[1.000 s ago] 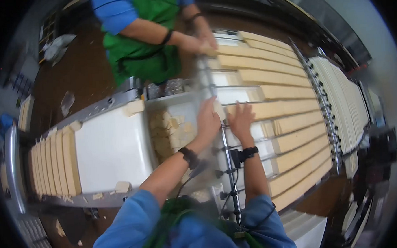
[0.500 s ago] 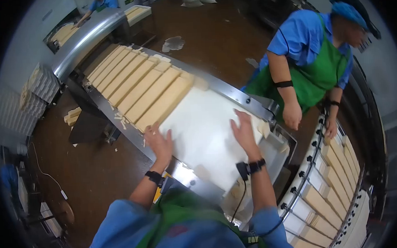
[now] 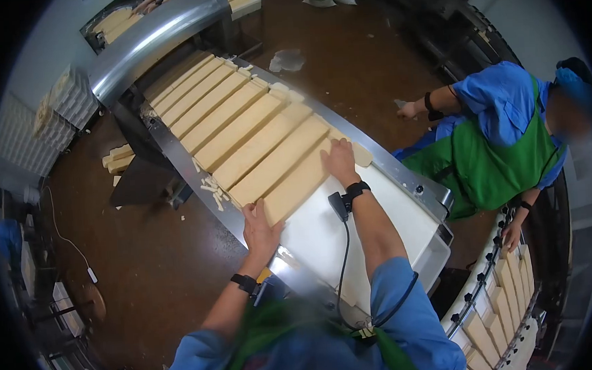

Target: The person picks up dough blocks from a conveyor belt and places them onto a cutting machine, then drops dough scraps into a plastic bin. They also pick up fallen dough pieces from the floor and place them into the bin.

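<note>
Several long, pale-yellow slabs lie side by side across a white conveyor belt (image 3: 367, 205). Both hands are at the nearest slab (image 3: 300, 188), one at each end. My left hand (image 3: 262, 234) has its thumb and fingers around the left end, by the belt's metal edge. At the far right end, my right hand (image 3: 340, 162) grips with its fingers bent over the top; part of that end is hidden beneath it. Another slab (image 3: 281, 160) lies close behind this one.
Small broken pieces (image 3: 214, 191) lie along the left metal rail. A curved metal hood (image 3: 161, 41) spans the belt's far end. At right, a co-worker in a green apron (image 3: 488, 155) has a hand (image 3: 511, 236) by a second, curved conveyor carrying slabs (image 3: 500, 315).
My hands have gone from open over the bare belt to the ends of the nearest slab. The co-worker has turned and stretched an arm toward the floor side. The camera view has shifted.
</note>
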The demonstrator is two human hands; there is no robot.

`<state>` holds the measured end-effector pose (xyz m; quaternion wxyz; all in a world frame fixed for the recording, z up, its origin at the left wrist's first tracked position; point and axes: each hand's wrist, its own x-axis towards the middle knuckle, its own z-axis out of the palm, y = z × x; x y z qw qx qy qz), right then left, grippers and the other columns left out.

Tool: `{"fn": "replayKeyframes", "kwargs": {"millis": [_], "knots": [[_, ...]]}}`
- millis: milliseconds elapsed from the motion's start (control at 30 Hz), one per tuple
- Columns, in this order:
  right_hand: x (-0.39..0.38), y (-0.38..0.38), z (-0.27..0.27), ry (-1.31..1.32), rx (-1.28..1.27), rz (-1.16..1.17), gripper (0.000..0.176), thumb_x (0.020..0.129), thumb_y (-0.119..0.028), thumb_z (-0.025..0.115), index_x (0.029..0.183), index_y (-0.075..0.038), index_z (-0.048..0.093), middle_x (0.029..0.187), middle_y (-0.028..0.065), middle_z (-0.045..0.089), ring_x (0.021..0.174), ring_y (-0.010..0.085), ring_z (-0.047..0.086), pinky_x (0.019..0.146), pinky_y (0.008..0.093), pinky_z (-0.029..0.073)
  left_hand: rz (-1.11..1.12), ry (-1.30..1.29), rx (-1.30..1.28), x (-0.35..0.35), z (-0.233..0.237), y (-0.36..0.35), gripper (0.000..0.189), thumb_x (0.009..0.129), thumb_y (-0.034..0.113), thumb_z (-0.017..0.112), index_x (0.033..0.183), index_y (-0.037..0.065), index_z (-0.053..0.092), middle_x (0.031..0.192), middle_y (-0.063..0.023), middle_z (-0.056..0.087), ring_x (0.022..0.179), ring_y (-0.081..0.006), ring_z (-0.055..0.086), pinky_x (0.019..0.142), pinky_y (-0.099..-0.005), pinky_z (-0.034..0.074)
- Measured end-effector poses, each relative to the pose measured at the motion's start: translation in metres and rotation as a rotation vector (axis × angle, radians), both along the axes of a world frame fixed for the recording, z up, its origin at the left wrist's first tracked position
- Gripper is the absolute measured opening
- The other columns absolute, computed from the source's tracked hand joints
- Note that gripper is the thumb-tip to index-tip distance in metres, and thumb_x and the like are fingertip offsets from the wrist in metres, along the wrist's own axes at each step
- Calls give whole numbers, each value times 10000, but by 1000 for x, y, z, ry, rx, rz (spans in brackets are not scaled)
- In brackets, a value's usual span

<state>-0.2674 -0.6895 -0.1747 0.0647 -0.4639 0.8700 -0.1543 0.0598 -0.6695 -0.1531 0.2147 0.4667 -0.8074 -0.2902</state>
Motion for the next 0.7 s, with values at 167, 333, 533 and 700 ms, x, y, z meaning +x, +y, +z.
{"fn": "replayKeyframes", "kwargs": {"millis": [167,333,533,700], "knots": [[-9,11,-13,-83,-99,-11,550,902,-325,746,1290,46,624,1266,260,652,1230,413,602,1074,485,476,15,-172,55,-19,14,-2,826,754,229,892,1457,51,496,1337,-201,477,1152,-423,598,927,-498,545],[-5,122,-2,-68,-238,-206,536,888,-381,766,1200,43,670,1138,256,715,1103,425,676,992,481,533,-209,-194,48,-23,19,7,815,733,259,898,1434,93,519,1282,-187,525,1090,-406,613,893,-523,547],[38,294,0,254,-114,-574,553,968,-418,703,1219,70,634,1131,314,660,1095,477,612,994,555,480,-647,-361,105,-53,46,56,1013,713,401,909,1575,159,436,1451,-216,499,1198,-446,604,1007,-518,529],[85,323,-6,198,-234,-730,620,992,-414,671,1289,124,591,1253,334,644,1219,466,600,1089,540,449,-642,-322,-50,-70,0,82,913,721,346,884,1505,128,471,1463,-240,520,1365,-455,487,1109,-573,421]]}}
